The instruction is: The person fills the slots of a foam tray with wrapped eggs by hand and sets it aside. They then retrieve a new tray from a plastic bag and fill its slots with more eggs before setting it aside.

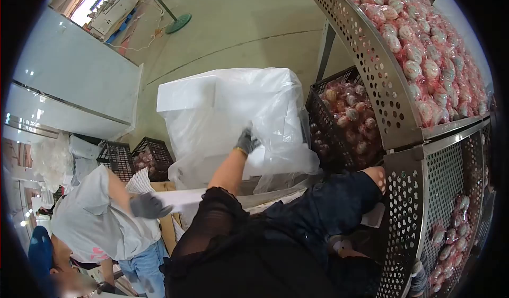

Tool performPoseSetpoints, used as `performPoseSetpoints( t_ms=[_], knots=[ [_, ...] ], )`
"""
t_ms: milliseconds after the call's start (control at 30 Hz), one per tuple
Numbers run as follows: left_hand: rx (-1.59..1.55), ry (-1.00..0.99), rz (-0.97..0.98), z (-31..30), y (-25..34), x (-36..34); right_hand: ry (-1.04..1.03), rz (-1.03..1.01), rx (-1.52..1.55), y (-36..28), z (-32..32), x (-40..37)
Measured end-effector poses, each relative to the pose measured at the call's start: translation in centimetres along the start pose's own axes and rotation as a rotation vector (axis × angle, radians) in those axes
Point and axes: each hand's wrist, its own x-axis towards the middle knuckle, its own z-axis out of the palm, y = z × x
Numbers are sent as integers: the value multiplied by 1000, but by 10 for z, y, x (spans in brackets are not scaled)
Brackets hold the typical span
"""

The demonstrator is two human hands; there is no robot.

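My left hand (pixel 246 140), in a dark grey glove, reaches over a large white foam box (pixel 185 94) covered with clear plastic film (pixel 254 94). Its fingers look spread and rest on or just above the film, near the box's middle. The film hangs loosely in folds over the near edge. My right hand does not show.
A co-worker in a grey shirt (pixel 114 221) stands at the left, a gloved hand (pixel 151 206) beside a white strip. Black crates (pixel 366 149) (pixel 154 157) flank the box. Perforated metal shelving (pixel 371 59) with red-netted round items (pixel 413 49) rises at the right.
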Motion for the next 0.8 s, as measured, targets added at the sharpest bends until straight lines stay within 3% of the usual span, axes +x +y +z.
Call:
performPoseSetpoints(
  t_ms=[67, 167, 267, 333, 400, 567, 633, 700, 800],
  knots=[
    [-48, -186, 50, 47, 56, -5, 16, 1, -26, 0, 0, 3],
    [-30, -501, 269, 153, 132, -70, 52, 8, -56, 1, -1, 4],
    [50, -621, 400, 195, 169, -110, 91, 18, -98, 0, 1, 5],
    [111, -505, 400, 171, 166, -109, 138, 17, -144, 0, 1, 7],
    [178, -267, 306, 125, 149, -97, 178, 21, -184, 1, 1, 7],
    [263, 508, -167, -18, 65, -92, 295, 27, -290, 1, -2, 7],
    [157, 709, -311, -46, 37, -103, 334, 26, -328, 0, -3, 6],
    [14, 828, -332, -64, 15, -105, 370, 27, -364, -2, -3, 6],
    [-183, 860, -126, -84, -5, -80, 419, 27, -412, -4, -1, 7]
  ],
)
